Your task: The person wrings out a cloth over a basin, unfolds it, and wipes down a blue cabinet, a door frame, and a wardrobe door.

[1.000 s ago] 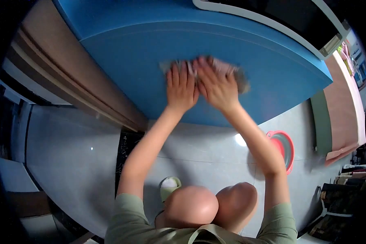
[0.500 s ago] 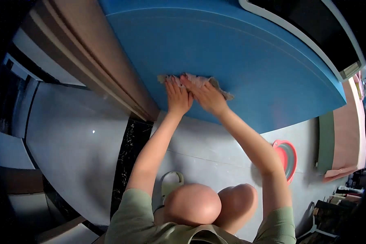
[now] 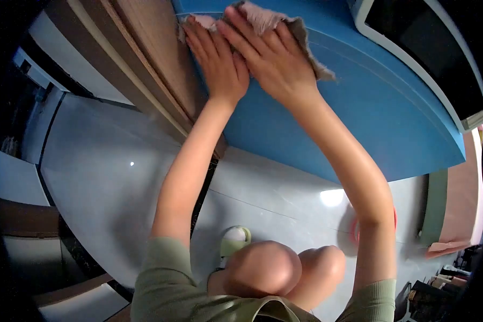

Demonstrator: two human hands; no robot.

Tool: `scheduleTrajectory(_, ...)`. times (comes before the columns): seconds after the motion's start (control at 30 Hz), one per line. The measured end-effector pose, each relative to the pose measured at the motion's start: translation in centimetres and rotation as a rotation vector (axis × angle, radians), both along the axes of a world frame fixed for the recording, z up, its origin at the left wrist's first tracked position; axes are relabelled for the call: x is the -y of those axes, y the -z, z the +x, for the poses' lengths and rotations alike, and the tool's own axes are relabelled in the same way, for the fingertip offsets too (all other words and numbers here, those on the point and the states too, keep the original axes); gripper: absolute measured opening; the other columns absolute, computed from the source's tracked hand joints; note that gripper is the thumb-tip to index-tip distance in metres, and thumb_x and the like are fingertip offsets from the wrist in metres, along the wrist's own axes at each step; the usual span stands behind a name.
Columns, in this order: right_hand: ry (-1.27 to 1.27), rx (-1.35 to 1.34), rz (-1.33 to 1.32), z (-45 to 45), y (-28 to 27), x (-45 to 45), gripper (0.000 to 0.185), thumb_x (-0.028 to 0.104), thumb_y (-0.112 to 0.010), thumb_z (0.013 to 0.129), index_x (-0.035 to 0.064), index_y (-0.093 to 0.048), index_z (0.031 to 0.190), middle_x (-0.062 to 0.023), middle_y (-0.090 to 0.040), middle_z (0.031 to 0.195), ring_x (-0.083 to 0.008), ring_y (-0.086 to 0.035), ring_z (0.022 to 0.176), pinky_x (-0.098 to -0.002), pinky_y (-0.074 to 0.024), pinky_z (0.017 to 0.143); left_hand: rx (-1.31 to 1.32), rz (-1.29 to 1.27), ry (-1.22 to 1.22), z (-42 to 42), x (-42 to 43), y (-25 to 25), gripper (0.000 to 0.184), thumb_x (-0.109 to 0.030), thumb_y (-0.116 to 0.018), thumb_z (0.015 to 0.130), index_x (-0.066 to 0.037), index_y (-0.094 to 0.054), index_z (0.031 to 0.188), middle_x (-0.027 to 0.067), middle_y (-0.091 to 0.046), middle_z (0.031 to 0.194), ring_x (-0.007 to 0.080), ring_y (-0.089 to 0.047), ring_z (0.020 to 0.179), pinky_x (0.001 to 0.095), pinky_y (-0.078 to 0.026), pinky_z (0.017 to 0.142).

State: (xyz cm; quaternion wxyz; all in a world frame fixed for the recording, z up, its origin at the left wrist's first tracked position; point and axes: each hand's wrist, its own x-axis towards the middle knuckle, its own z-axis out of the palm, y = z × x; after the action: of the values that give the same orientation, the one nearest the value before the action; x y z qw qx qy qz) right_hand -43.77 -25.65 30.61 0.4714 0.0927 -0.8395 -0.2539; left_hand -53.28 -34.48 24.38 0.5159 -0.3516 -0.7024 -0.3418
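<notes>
A crumpled greyish-pink cloth (image 3: 263,20) lies against the upper part of the blue door (image 3: 327,129). My left hand (image 3: 218,67) presses flat on the cloth's left end, fingers stretched out, close to the wooden door frame (image 3: 145,48). Beside it, my right hand (image 3: 273,61) rests flat on the wider part of the cloth with its fingers extended. The thumb side of each hand is near the other. Part of the cloth is hidden beneath both palms.
A white-framed dark panel (image 3: 424,48) is at the upper right. My right arm partly covers a pink basin (image 3: 354,228) on the grey tiled floor (image 3: 263,182). A green slipper (image 3: 233,241) is by my knees. Assorted items (image 3: 440,290) stand at lower right.
Both hands and the cloth have moved up the blue door, slightly left at the left hand. They look larger and nearer. My right arm now covers more of the basin.
</notes>
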Motion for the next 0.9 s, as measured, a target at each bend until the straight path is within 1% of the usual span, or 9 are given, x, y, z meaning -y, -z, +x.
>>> scheduleTrajectory(0.1,-0.097,0.106,-0.038,-1.1,3.1,-0.1,0.056,0.023,-0.044,0.083,0.0163,-0.032,0.137,0.001,-0.027,0.144,-0.0137,-0.041,0.114,-0.0328,-0.0276,0.097,0.078,0.046,0.047,0.2,0.0,3.1,0.062,-0.028,-0.026,0.09,0.013,-0.01,0.133,0.0342,-0.003,0.14,0.0518,-0.003,0.128,0.0565,-0.003,0.104)
scheduleTrajectory(0.13,-0.2,0.225,-0.059,-1.5,4.5,-0.2,0.062,0.014,-0.041,0.08,0.0089,-0.024,0.139,-0.0074,-0.025,0.144,-0.0235,-0.042,0.114,-0.0362,-0.0248,0.103,0.092,0.042,0.037,-0.1,0.1,5.4,0.062,-0.028,-0.025,0.09,0.013,-0.01,0.134,0.0345,-0.003,0.14,0.0517,-0.003,0.128,0.0561,-0.003,0.104)
scheduleTrajectory(0.23,0.054,0.414,0.132,-1.8,13.0,-0.6,0.058,0.018,-0.042,0.084,0.0133,-0.026,0.139,0.0017,-0.024,0.145,-0.0137,-0.039,0.119,-0.0305,-0.03,0.095,0.313,0.01,0.051,1.7,0.1,12.3,0.064,-0.028,-0.027,0.089,0.012,-0.006,0.134,0.0362,-0.003,0.138,0.0521,-0.001,0.128,0.0563,-0.002,0.104)
scheduleTrajectory(0.4,-0.262,1.048,-0.775,2.2,19.8,-1.8,0.059,0.016,-0.044,0.082,0.0153,-0.028,0.139,0.0048,-0.026,0.144,-0.0103,-0.033,0.125,-0.0295,-0.0315,0.096,0.652,-0.2,0.029,5.3,-1.4,27.1,0.068,-0.029,-0.031,0.088,0.011,-0.002,0.135,0.0351,0.003,0.139,0.054,0.005,0.127,0.0602,0.001,0.102)
scheduleTrajectory(0.5,0.228,0.949,-0.458,4.6,13.7,-0.3,0.057,0.017,-0.045,0.081,0.0176,-0.032,0.137,0.0059,-0.028,0.143,-0.0093,-0.033,0.125,-0.031,-0.0315,0.097,0.478,0.033,0.038,7.0,-3.2,21.9,0.07,-0.031,-0.033,0.087,0.009,-0.003,0.135,0.0342,0.006,0.139,0.0553,0.007,0.126,0.0632,0.003,0.1)
scheduleTrajectory(0.57,0.023,0.184,-0.051,4.0,17.5,-3.2,0.055,0.018,-0.046,0.081,0.0196,-0.035,0.135,0.0063,-0.029,0.142,-0.0093,-0.034,0.125,-0.0327,-0.0315,0.097,0.371,-0.049,-0.024,6.1,-3.4,18.0,0.07,-0.033,-0.032,0.088,0.008,-0.004,0.136,0.0338,0.005,0.14,0.0557,0.006,0.126,0.0643,0.003,0.099)
scheduleTrajectory(0.63,-0.287,0.223,-0.282,4.3,10.8,-4.7,0.053,0.021,-0.047,0.081,0.0214,-0.039,0.134,0.0066,-0.03,0.142,-0.0086,-0.036,0.123,-0.0335,-0.0307,0.096,0.244,-0.063,-0.026,5.4,-4.3,12.5,0.069,-0.035,-0.032,0.088,0.007,-0.005,0.136,0.0335,0.004,0.14,0.0561,0.006,0.125,0.0649,0.003,0.098)
scheduleTrajectory(0.77,-0.023,-0.044,-0.193,6.4,2.6,-4.9,0.05,0.025,-0.045,0.081,0.0205,-0.043,0.132,0.0051,-0.035,0.14,-0.0078,-0.039,0.119,-0.0311,-0.0315,0.089,0.029,0.032,0.086,7.3,-6.3,2.4,0.069,-0.038,-0.032,0.088,0.006,-0.009,0.136,0.0332,-0.001,0.14,0.0566,0.003,0.125,0.0653,0.002,0.098)
scheduleTrajectory(0.9,0.068,-0.011,-0.139,8.4,5.4,-6.8,0.05,0.028,-0.044,0.082,0.0203,-0.043,0.132,0.0044,-0.035,0.14,-0.0086,-0.038,0.119,-0.0305,-0.0319,0.086,-0.087,-0.025,0.081,8.3,-7.6,4.5,0.067,-0.038,-0.035,0.087,0.005,-0.018,0.135,0.0342,-0.01,0.138,0.0573,-0.005,0.125,0.067,-0.005,0.097)
